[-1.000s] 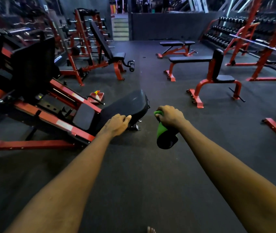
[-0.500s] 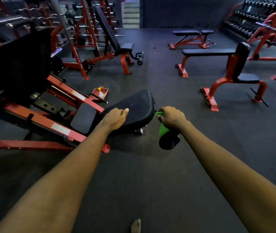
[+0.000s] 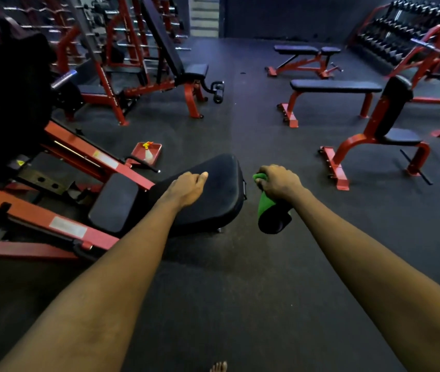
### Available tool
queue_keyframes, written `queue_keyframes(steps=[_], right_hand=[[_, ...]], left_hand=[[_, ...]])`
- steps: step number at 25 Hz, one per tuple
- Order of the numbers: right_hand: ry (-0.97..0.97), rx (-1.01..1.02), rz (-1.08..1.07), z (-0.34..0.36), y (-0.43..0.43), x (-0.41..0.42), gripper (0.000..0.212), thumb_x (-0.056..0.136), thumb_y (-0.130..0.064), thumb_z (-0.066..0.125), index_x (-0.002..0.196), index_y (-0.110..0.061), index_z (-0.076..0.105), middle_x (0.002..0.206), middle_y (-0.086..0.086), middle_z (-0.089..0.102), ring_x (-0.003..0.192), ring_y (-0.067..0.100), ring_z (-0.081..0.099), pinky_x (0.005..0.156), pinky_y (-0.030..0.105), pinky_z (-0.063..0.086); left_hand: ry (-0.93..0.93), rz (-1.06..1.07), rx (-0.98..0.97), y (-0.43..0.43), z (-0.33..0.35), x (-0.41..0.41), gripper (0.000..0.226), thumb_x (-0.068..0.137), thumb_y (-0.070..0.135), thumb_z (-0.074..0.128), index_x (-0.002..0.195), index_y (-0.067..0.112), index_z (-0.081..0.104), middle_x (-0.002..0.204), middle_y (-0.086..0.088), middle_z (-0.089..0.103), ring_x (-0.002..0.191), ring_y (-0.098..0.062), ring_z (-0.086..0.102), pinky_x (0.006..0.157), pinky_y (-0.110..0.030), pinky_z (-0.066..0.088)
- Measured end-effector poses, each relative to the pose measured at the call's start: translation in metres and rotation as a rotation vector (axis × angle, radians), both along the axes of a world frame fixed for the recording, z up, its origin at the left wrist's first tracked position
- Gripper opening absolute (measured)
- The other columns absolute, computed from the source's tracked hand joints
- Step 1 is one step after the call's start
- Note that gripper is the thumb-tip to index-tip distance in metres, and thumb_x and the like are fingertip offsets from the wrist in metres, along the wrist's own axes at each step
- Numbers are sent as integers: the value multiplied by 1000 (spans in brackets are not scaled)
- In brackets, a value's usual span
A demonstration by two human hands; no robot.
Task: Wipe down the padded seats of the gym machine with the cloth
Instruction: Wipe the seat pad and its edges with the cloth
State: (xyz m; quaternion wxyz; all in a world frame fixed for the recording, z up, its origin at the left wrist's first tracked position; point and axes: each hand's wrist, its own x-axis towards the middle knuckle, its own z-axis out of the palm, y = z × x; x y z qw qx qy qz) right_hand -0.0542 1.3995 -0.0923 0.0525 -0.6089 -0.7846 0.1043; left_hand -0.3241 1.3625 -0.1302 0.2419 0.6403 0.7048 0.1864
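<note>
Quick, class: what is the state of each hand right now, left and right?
Left hand: closed, fingers curled, nothing visible in it, in front of the black back pad.
Right hand: gripping the green and black cloth.

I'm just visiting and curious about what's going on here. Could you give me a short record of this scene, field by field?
place: gym floor with red-framed benches
machine: large black back pad, smaller seat pad
left hand: over the back pad, fingers curled; contact unclear
right hand: grips a green and black cloth beside the back pad
nearby: red tray holding a spray bottle
</note>
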Motion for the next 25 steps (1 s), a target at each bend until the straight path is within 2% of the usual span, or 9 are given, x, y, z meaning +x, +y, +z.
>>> queue_keyframes(steps=[10, 17, 25], right_hand=[[3, -40, 70, -28, 182, 9, 27, 100, -35, 53, 122, -21, 61, 129, 9, 60, 115, 35, 58, 91, 44, 46], [-4, -54, 176, -48, 307, 7, 28, 100, -36, 53, 122, -20, 60, 127, 9, 61, 113, 35, 59, 87, 43, 46], [-50, -120, 285, -78, 425, -45, 26, 100, -35, 54, 118, -19, 61, 124, 10, 62, 111, 36, 59, 85, 43, 46]], left_hand=[[36, 23, -55, 170, -14, 25, 56, 107, 49, 29, 114, 13, 71, 126, -17, 61, 118, -38, 58, 107, -48, 44], [-17, 135, -120, 259, -39, 38, 56, 108, 46, 31, 113, 7, 70, 122, -19, 65, 117, -38, 60, 104, -45, 45], [-66, 252, -182, 350, -70, -1, 58, 107, 49, 31, 115, 7, 71, 123, -19, 67, 117, -38, 60, 104, -44, 45]])
